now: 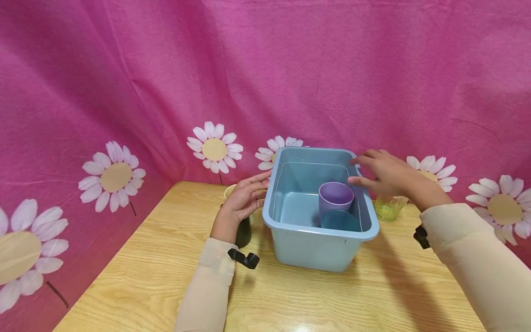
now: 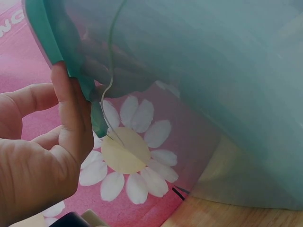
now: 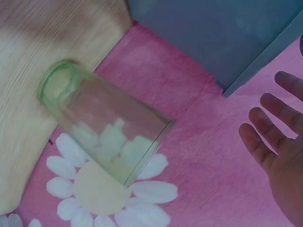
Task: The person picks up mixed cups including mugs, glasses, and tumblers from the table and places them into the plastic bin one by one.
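A light blue plastic tub [image 1: 309, 249] stands on the wooden table. Inside it, toward the right, are a purple cup [image 1: 332, 196] and a teal cup [image 1: 341, 222] close in front of it. My left hand [image 1: 244, 198] is at the tub's left rim, its fingers extended and fingertips right at the edge; the left wrist view shows this hand [image 2: 61, 137] beside the rim as well. Over the right rim reaches my right hand [image 1: 383, 173], slightly blurred, with fingers spread and nothing held. In the right wrist view its fingers [image 3: 259, 142] are spread apart near the tub's corner.
To the right of the tub, under my right forearm, stands a clear yellow-green tumbler [image 1: 387, 211]. A dark cup [image 1: 244, 234] is partly hidden behind my left hand, near a pale yellow rim [image 1: 229, 190]. A pink flowered cloth [image 1: 315, 74] hangs behind the table [image 1: 157, 276].
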Demonstrator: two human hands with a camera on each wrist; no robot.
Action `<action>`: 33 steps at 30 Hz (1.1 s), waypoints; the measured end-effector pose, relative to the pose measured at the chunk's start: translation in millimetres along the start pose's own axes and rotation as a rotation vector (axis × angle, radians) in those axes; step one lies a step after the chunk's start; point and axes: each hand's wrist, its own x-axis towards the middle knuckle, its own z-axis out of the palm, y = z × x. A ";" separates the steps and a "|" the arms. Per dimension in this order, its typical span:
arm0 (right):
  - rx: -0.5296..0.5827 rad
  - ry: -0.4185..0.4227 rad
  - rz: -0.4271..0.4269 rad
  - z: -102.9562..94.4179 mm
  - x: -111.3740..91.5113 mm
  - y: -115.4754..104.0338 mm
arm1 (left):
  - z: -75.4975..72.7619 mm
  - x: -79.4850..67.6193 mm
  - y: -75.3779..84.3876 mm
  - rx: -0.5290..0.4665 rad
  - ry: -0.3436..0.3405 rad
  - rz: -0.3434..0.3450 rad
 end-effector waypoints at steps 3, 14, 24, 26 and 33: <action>-0.007 -0.008 0.027 -1.5 -4.7 6.2 | 0.0 0.1 0.1 -0.003 0.001 -0.001; -0.050 0.049 0.007 2.6 -19.8 33.6 | -1.0 0.6 -0.3 0.004 0.015 0.001; -0.055 0.050 0.052 10.4 -33.1 59.2 | 0.0 0.8 0.6 -0.004 -0.001 0.003; -0.071 0.052 0.057 13.0 -35.2 63.7 | 0.3 0.7 0.8 -0.007 -0.003 0.002; -0.090 0.041 0.125 23.8 -39.2 74.1 | -0.4 -0.1 0.3 -0.003 0.014 -0.009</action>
